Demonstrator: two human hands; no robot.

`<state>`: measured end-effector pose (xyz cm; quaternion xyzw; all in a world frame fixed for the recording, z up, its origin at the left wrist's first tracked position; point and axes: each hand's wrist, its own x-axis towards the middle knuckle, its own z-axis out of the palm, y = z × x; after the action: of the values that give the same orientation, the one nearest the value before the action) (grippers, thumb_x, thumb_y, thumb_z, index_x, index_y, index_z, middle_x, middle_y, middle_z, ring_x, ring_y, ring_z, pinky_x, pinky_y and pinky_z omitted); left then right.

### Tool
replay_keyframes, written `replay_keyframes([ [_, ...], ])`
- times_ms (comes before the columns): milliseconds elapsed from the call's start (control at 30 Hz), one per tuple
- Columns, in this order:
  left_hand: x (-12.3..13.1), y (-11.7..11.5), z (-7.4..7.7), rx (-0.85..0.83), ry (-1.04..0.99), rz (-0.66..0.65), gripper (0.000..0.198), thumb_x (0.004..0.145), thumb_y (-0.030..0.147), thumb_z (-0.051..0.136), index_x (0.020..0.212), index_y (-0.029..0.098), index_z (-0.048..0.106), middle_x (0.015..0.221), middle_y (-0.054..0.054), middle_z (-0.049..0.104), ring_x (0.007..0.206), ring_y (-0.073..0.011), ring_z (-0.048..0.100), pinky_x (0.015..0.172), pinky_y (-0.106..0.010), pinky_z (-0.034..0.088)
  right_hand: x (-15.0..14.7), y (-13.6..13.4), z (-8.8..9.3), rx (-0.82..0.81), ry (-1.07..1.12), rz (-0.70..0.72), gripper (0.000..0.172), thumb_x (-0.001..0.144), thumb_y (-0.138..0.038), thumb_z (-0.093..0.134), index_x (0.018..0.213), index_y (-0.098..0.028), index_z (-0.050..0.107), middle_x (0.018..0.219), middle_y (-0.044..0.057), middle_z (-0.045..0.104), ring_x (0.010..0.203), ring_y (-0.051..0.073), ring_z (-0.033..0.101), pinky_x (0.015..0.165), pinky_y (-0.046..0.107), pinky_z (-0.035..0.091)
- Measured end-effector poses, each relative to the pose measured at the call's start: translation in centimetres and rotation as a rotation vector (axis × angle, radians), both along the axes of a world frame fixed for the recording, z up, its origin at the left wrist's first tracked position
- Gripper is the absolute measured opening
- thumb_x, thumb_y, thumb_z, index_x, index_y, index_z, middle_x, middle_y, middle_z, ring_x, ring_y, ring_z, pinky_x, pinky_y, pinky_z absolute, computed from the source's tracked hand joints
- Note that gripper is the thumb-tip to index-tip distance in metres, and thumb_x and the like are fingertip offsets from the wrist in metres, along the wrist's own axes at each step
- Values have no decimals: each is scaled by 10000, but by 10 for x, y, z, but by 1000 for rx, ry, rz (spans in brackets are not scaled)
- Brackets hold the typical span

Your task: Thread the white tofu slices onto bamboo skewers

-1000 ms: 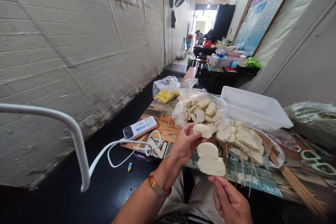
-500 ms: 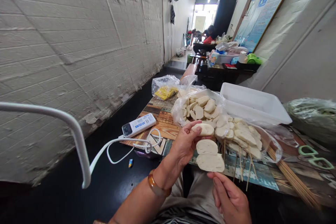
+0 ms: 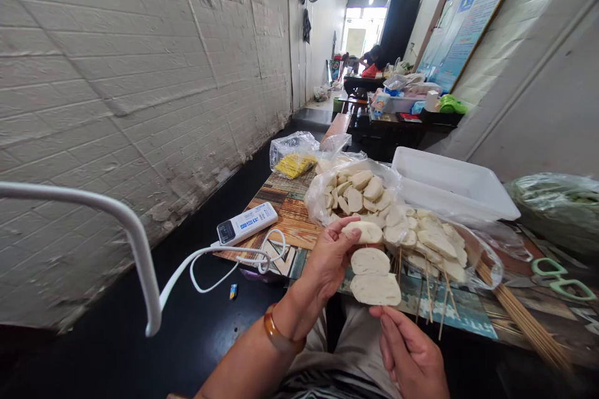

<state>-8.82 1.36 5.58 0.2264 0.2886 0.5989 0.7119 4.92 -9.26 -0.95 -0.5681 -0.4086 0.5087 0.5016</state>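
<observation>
My left hand [image 3: 330, 252], with an amber bangle on its wrist, pinches a pale oval slice [image 3: 364, 232] at its left edge. Just below it, two more slices [image 3: 375, 290] sit one under the other on a thin skewer, mostly hidden. The fingers of my right hand [image 3: 406, 346] are pinched together at the skewer's lower end, under the lowest slice. Behind my hands lies a clear bag full of pale slices [image 3: 355, 193]. To the right, skewered slices [image 3: 437, 243] rest in a pile, their sticks pointing toward me.
A white tray [image 3: 453, 184] stands behind the pile. Bare skewers [image 3: 528, 324] and green-handled scissors [image 3: 564, 280] lie right. A power bank [image 3: 248, 223] with a white cable, and a bag of yellow packets [image 3: 296, 165], are left. A person [image 3: 372, 57] is far back.
The hands and slices have hardly moved. Far back, the person has shifted posture.
</observation>
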Motion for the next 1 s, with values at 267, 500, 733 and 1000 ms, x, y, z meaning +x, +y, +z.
replay_keyframes([
  [267,3,-1,-6,0,23,18,513,566,289,889,1009,145,674,774,-43,729,652,-146,666,600,-226,507,0,0,2,-16,-5,11,448,772,-571,673,868,-142,755,380,-83,402,326,49,323,344,167,265],
  [500,6,-6,-4,1,84,44,510,568,302,886,1004,139,679,782,-44,724,658,-130,642,604,-215,491,3,3,-5,-12,-22,62,456,792,-590,643,857,-149,741,376,-76,418,328,64,345,341,176,269],
  [733,13,-10,-8,1,109,53,505,571,321,886,997,140,683,799,-40,721,660,-124,632,628,-219,478,8,7,-12,-4,-53,103,457,807,-596,624,873,-158,731,411,-62,467,352,82,390,366,191,320],
  [1000,-1,-11,0,17,31,-70,619,648,432,832,1160,145,637,903,-75,719,734,-152,651,649,-234,490,13,6,-16,10,12,79,435,815,-591,620,835,-165,704,398,-77,419,349,74,337,363,195,257],
])
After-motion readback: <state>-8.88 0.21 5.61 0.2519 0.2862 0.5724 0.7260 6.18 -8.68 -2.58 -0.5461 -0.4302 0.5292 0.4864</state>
